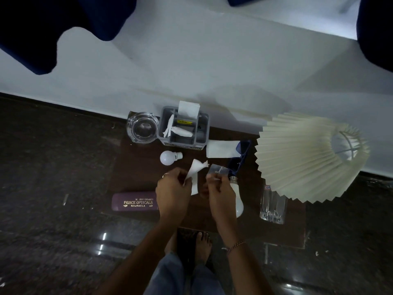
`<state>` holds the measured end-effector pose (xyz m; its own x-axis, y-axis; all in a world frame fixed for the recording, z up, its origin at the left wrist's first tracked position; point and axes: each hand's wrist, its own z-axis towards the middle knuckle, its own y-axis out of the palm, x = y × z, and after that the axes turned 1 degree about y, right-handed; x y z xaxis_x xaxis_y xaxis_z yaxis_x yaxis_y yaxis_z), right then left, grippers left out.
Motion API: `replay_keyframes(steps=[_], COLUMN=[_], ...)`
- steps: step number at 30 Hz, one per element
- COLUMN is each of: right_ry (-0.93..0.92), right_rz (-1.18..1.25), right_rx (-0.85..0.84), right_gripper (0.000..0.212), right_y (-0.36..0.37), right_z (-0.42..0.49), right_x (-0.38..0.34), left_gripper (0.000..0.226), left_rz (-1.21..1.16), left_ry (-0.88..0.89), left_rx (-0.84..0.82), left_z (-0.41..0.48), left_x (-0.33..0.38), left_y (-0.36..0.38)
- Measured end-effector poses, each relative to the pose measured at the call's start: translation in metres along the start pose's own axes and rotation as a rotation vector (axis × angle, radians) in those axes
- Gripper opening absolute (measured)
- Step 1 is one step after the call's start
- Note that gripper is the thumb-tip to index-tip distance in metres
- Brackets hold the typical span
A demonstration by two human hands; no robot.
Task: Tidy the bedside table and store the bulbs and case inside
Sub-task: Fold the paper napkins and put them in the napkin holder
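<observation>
In the head view a dark brown tabletop (251, 228) fills the middle of the frame. It is set against a white wall (191, 71) that runs across the upper half. Dark blue curtains (42, 28) hang in the upper corners, and a dark speckled floor (53, 167) spreads to either side. Along the wall edge of the tabletop stands a clear glass ashtray (142, 127). Just beside it on the right is a grey organiser (202, 133) holding white tissues. Right of the organiser lies a flat white paper (220, 149), with blue sunglasses (241, 156) overlapping its right end. A pleated cream lampshade (297, 158) covers the right side of the frame, tilted with its narrow opening toward the right. A ribbed drinking glass (273, 207) stands under its lower rim. The small bulb (169, 157) lies on its side just below the organiser, cap pointing right. The large bulb (238, 201) lies right of centre with its cap toward the top, partly hidden behind the right hand (221, 189). The purple case (135, 202), printed PRINCE OPTICALS, lies flat at the lower left of the tabletop, its right end behind the left hand (173, 188). Both hands are raised over the middle of the tabletop, near each other but apart. The left hand, with a ring, pinches a crumpled white tissue (196, 169) between thumb and curled fingers. The right hand, with a bracelet at the wrist, pinches a small silvery piece (219, 170); what it is cannot be told. Bare feet (203, 241) show at bottom centre.
</observation>
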<state>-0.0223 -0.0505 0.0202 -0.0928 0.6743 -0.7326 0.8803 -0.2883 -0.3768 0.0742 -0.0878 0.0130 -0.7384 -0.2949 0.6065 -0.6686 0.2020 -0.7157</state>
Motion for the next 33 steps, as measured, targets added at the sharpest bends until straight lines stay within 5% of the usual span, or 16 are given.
replay_keyframes(steps=[4, 8, 11, 16, 21, 33], right_ry=[0.087, 0.079, 0.052, -0.06, -0.106, -0.116], right_rz=[0.279, 0.349, 0.4, 0.435, 0.351, 0.314], right_rx=[-0.07, -0.092, -0.072, 0.022, 0.076, -0.023], right_gripper=[0.027, 0.072, 0.085, 0.044, 0.037, 0.036], right_y=[0.005, 0.007, 0.005, 0.003, 0.01, 0.017], right_z=[0.005, 0.017, 0.024, 0.043, 0.062, 0.078], right_x=[-0.03, -0.056, -0.074, -0.085, -0.083, -0.077], left_gripper=[0.017, 0.028, 0.036, 0.038, 0.044, 0.047], left_rz=[-0.116, -0.191, -0.296, -0.54, -0.73, -0.741], left_ry=[0.066, 0.157, 0.246, 0.237, 0.102, 0.003], left_rx=[0.045, -0.004, -0.078, -0.184, -0.316, -0.376], left_z=[0.008, 0.019, 0.027, 0.039, 0.053, 0.071], left_x=[0.027, 0.052, 0.064, 0.072, 0.078, 0.076], left_y=[-0.014, -0.02, -0.021, -0.015, -0.01, -0.002])
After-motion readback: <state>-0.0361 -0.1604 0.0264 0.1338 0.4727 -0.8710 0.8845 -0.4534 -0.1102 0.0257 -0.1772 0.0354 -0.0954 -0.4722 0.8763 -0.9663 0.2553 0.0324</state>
